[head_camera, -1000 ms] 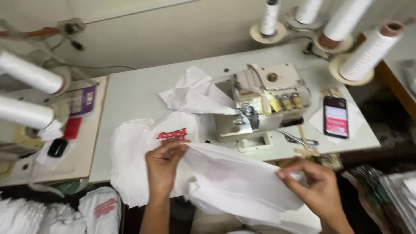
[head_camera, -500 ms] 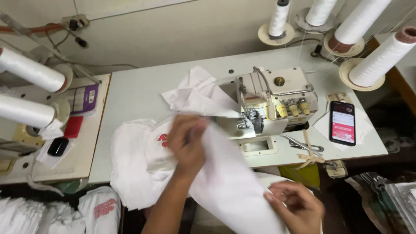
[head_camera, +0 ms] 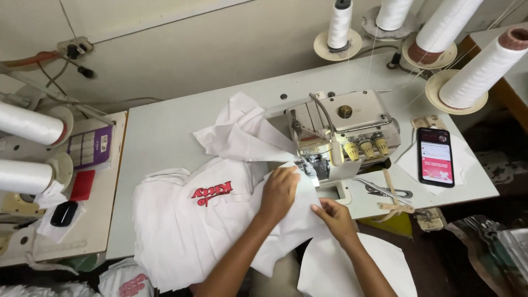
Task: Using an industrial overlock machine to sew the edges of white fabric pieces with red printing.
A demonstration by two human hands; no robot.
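Observation:
A white garment [head_camera: 187, 220] with a red print lies on the grey sewing table [head_camera: 159, 137]. My left hand [head_camera: 279, 192] presses flat on a white fabric piece [head_camera: 300, 217], its fingertips close to the presser foot of the cream overlock machine [head_camera: 341, 132]. My right hand [head_camera: 333, 217] pinches the near edge of the same piece just in front of the machine. More white fabric [head_camera: 236, 135] is bunched behind the machine's left side.
A phone with a lit screen [head_camera: 435, 157] lies right of the machine, scissors [head_camera: 385, 190] in front of it. Large white thread cones [head_camera: 484, 69] stand at the back right, and two more [head_camera: 27, 124] at the left over a side table. White garments are piled at the lower left.
Both hands moved up and right, bringing the white piece to the machine's foot. The red print on the garment, covered half a second ago, shows again.

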